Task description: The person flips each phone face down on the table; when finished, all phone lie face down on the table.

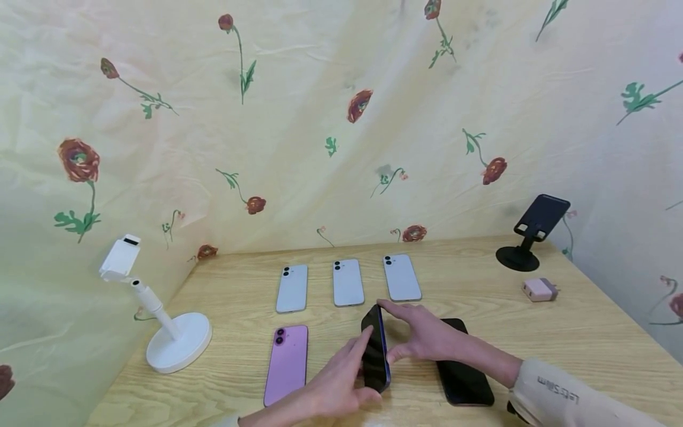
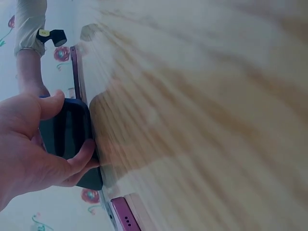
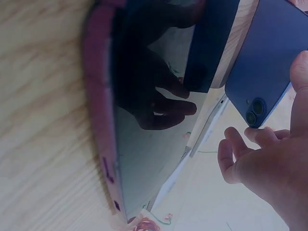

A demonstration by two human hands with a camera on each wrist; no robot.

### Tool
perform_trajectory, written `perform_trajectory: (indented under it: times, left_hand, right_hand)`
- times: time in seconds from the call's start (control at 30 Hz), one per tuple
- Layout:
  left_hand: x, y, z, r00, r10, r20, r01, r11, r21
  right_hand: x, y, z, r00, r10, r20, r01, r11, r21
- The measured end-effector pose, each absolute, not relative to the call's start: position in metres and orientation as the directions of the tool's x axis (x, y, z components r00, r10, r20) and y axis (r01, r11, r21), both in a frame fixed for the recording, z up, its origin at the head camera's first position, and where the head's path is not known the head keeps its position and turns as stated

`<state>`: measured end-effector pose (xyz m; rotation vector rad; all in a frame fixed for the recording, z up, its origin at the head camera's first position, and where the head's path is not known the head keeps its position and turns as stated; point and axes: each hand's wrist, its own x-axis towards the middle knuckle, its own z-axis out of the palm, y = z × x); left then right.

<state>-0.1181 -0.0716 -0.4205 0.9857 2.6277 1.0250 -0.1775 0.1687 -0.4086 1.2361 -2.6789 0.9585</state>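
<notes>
We judge blue phone (image 1: pixel 375 350) rigid, slick, glass-faced, fragile; stands on edge on worktop (image 1: pixel 587 332). Left hand (image 1: pixel 333 388) and right hand (image 1: pixel 421 335) pinch its edges; safest grip there.

We see a dark blue phone (image 1: pixel 375 350) standing tilted on its long edge on the wooden table, dark screen facing left, twin-lens blue back facing right, between a pink phone and a face-up black-screened one.
</notes>
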Motion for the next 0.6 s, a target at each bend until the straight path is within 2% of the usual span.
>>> perform_trajectory:
  times: [0.27, 0.6]
  left_hand:
    - [-0.121, -0.075, -0.420, -0.763, 0.641, 0.080, 0.495, 0.501, 0.710]
    - [-0.123, -0.082, -0.420, -0.738, 0.665, 0.112, 0.525, 0.462, 0.715]
  right_hand:
    - [-0.178, 0.162, -0.409, -0.698, -0.661, 0.275, -0.676, 0.482, -0.557]
    - [-0.179, 0.152, -0.408, -0.705, -0.668, 0.239, -0.647, 0.467, -0.603]
